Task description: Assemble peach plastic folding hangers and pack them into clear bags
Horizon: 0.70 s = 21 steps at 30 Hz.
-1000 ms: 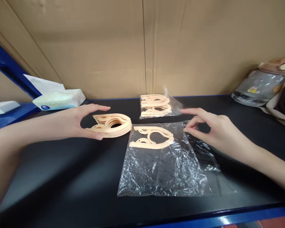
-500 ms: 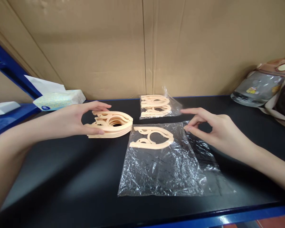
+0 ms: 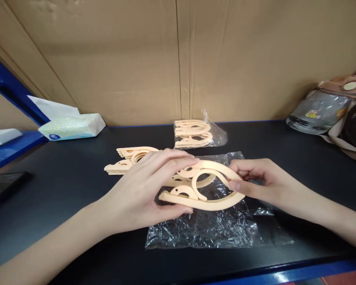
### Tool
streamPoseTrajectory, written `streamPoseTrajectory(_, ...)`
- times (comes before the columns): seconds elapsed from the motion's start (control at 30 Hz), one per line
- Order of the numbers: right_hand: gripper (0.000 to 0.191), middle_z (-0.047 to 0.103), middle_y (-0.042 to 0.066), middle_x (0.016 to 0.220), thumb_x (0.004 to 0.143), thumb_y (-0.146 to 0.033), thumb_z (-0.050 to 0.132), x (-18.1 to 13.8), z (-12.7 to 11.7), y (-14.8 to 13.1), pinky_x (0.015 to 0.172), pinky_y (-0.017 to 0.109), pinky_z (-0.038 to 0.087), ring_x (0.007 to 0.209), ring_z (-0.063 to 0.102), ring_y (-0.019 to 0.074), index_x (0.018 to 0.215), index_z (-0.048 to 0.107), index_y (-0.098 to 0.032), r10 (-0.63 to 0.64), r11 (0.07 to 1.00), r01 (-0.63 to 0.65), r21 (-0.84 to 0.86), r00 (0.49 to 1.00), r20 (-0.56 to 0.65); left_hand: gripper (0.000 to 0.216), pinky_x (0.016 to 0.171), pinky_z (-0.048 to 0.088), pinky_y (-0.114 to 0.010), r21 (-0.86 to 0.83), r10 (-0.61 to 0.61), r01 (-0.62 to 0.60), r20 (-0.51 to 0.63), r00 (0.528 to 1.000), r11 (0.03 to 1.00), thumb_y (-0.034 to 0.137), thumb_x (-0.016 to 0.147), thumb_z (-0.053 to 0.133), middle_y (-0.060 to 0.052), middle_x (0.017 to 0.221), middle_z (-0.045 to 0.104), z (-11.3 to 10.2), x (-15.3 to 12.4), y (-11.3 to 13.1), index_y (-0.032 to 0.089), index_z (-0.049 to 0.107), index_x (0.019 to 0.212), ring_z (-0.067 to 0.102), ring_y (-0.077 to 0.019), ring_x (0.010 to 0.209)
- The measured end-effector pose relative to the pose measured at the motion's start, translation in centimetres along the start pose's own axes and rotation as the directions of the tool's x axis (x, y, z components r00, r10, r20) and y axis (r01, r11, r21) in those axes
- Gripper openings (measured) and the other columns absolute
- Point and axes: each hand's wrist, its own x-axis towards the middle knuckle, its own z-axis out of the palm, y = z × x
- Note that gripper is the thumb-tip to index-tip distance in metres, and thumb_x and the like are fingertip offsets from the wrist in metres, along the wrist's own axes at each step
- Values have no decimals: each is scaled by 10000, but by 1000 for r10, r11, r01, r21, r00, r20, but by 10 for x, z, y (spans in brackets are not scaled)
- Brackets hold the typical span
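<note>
A peach-coloured folded hanger [image 3: 213, 205] is held just above a clear plastic bag [image 3: 201, 233]. My left hand [image 3: 145, 190] grips its left end, fingers on the far arm and thumb on the near arm. The rounded right end is pinched by my right hand [image 3: 264, 178]. Beneath it, partly covered, another folded hanger [image 3: 175, 183] lies at the bag. To the left, a stack of matching hangers [image 3: 118, 168] rests on the black tabletop [image 3: 77, 170], partly hidden by my left hand.
Bagged hangers [image 3: 192, 130] lie near the cardboard wall [image 3: 121, 59]. At the back left is a tissue pack [image 3: 74, 126]. A clear bottle with a brown lid [image 3: 320, 111] stands at the back right. A dark flat object [image 3: 6, 186] sits at the left edge.
My left hand has moved right from the stack with a hanger and brought it over the bag. My right hand has closed on the hanger's right end.
</note>
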Motion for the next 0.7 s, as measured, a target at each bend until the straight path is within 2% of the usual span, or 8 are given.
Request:
streamPoseTrajectory(0.1, 322, 368, -55, 637, 880, -456, 641, 2, -1, 2, 514, 253, 234, 575, 321, 90, 709, 578, -191, 74, 990, -78, 119, 996, 40, 684, 1039, 381, -320, 0, -19, 19, 16, 1000, 1000, 441, 824, 743, -70, 1350, 532, 3, -3, -2, 229, 417, 1387, 525, -233, 1223)
streamPoseTrajectory(0.23, 304, 388, -56, 607, 859, -462, 667, 5, -2, 6, 517, 261, 214, 561, 307, 84, 769, 653, -172, 125, 975, -131, 177, 991, 43, 715, 1047, 381, -315, -13, -33, 34, 32, 999, 999, 511, 822, 727, -65, 1369, 520, 4, -5, -9, 240, 405, 1400, 519, -232, 1235)
streamPoseTrajectory(0.37, 278, 417, -48, 625, 847, -441, 687, 7, -3, 7, 527, 257, 230, 578, 338, 83, 781, 674, -172, 119, 977, -120, 177, 993, 18, 728, 1070, 377, -310, -20, -46, 47, 40, 998, 999, 531, 827, 714, -62, 1386, 503, 4, -6, -14, 245, 393, 1413, 499, -223, 1267)
streamPoseTrajectory(0.7, 333, 350, -61, 594, 859, -467, 660, 7, -5, 8, 488, 264, 171, 540, 256, 78, 708, 640, -171, 99, 985, -100, 141, 995, 10, 688, 1082, 371, -318, 8, -50, 50, 18, 999, 999, 481, 843, 718, -65, 1384, 505, 3, -6, -17, 232, 417, 1409, 499, -217, 1264)
